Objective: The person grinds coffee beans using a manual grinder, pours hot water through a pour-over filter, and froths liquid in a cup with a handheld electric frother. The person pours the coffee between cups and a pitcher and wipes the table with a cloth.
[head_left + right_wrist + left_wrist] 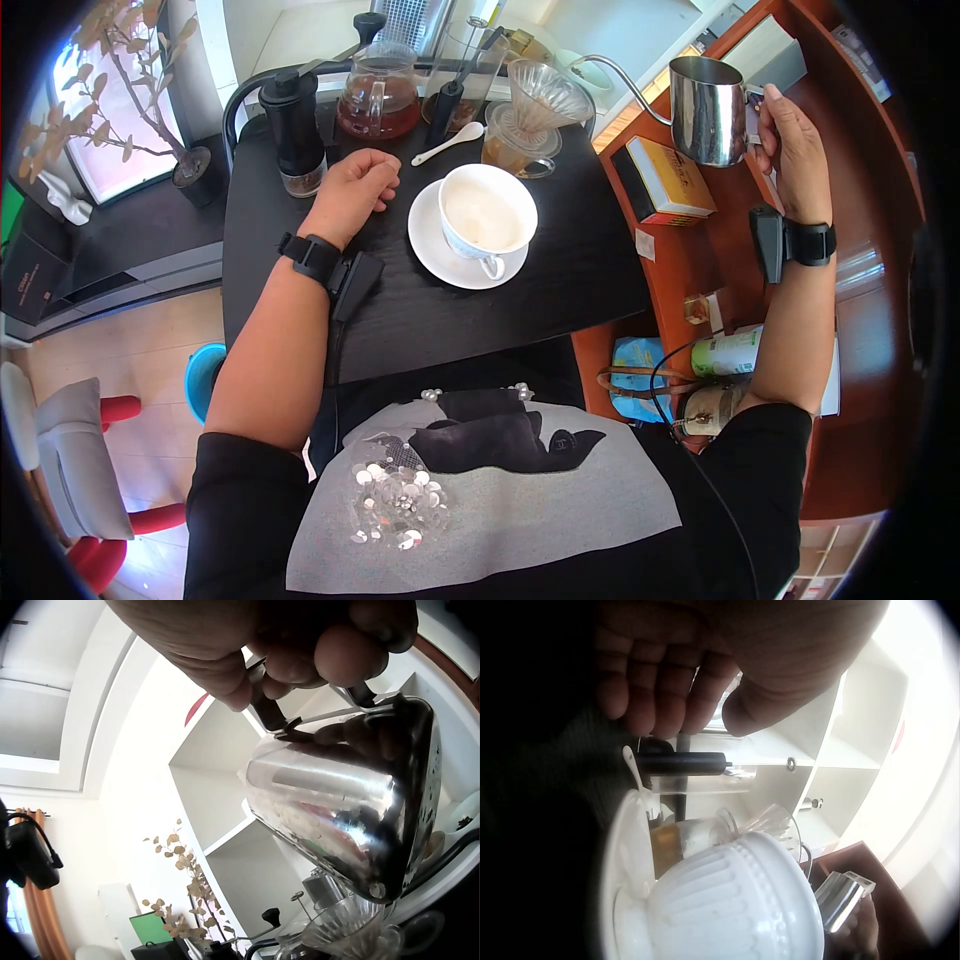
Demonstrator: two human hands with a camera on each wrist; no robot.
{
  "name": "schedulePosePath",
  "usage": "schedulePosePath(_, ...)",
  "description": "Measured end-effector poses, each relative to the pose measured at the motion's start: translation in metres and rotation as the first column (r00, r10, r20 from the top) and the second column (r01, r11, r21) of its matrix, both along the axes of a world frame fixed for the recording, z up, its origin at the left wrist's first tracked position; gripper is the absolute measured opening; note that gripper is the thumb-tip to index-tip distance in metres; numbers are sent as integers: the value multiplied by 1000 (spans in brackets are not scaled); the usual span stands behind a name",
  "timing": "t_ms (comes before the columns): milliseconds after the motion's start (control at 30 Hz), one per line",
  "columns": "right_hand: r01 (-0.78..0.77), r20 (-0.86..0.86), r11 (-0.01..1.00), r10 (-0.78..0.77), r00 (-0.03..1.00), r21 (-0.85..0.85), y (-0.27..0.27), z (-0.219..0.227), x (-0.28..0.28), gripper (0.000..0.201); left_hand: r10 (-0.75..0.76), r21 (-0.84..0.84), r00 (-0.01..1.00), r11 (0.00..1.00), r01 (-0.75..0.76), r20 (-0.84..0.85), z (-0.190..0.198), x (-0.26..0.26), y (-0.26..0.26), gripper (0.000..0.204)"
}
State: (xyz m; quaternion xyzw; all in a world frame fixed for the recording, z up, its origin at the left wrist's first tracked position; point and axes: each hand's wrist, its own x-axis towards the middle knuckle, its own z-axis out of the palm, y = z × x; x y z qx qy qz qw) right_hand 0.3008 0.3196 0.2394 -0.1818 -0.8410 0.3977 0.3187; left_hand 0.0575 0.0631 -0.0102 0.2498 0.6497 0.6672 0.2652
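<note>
My right hand (795, 145) holds a shiny steel gooseneck kettle (706, 115) by its handle, off to the right beyond the black table (460, 335). In the right wrist view, fingers curl round the handle above the kettle body (337, 802). My left hand (350, 190) lies at the table's left with loosely curled fingers and nothing in them. To its right, a white cup (515, 235) of pale, milky liquid stands on a white saucer (428, 245). A white spoon (450, 142) lies behind the cup. The cup's fluted side (712, 907) fills the bottom of the left wrist view.
A black hand grinder (292, 130), a glass server (378, 110) of reddish-brown liquid and a clear dripper (545, 95) on a glass cup (505, 155) line the table's back. At right, a red-brown shelf (860, 330) holds a yellow box (670, 180).
</note>
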Motion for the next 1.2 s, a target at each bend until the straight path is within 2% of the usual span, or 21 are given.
schedulePosePath(200,82,24,996,-83,996,35,3,-1,3,32,4,2,1000,1000,-4,3,-1,-1,0,19)
schedulePosePath(333,39,26,999,-40,999,21,5,-2,5,32,4,1,1000,1000,-4,5,1,1,0,18)
schedulePosePath(733,90,71,994,-95,993,69,1,-9,4,33,-9,16,1000,1000,9,6,-2,-1,0,18)
schedulePosePath(867,103,-17,992,-104,994,-69,-6,-30,5,33,-9,18,1000,1000,9,-11,0,0,-1,18)
schedulePosePath(933,86,-92,954,-117,989,-288,-1,-49,8,34,-8,13,1000,1000,8,-5,-1,0,0,18)
schedulePosePath(1000,-3,-213,931,-81,974,-366,9,-75,12,33,-11,11,1000,1000,11,-15,-3,-2,0,18)
schedulePosePath(1133,-169,-402,786,-109,909,-594,17,-131,17,30,-18,6,999,1000,18,-29,-2,0,0,19)
schedulePosePath(1200,-340,-513,677,-65,856,-653,20,-155,19,30,-16,-6,999,1000,16,-44,0,2,0,19)
